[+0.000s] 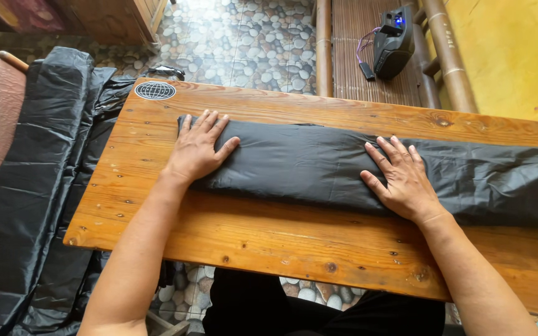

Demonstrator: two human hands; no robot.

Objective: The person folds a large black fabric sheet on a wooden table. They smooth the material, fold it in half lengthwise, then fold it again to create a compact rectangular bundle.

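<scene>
1. I see my left hand point(197, 151) flat, fingers spread, pressing the left end of the folded black plastic sheet point(319, 165)
2. My right hand point(401, 178) lies flat too, fingers apart, gripping nothing, further along it
3. The sheet's long axis runs left to right across the wooden table point(269, 239), passing out of view at right
4. More black plastic point(26, 186) drapes off the table's left end

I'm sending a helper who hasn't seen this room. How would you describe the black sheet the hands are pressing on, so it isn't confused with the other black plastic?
Find the long wooden table. On its top lies the folded black plastic strip, running lengthwise, with the left hand flat on its end and the right hand flat further along. Unlike the black plastic pile draped off the table's left end, it is a neat, flattened band.
</scene>
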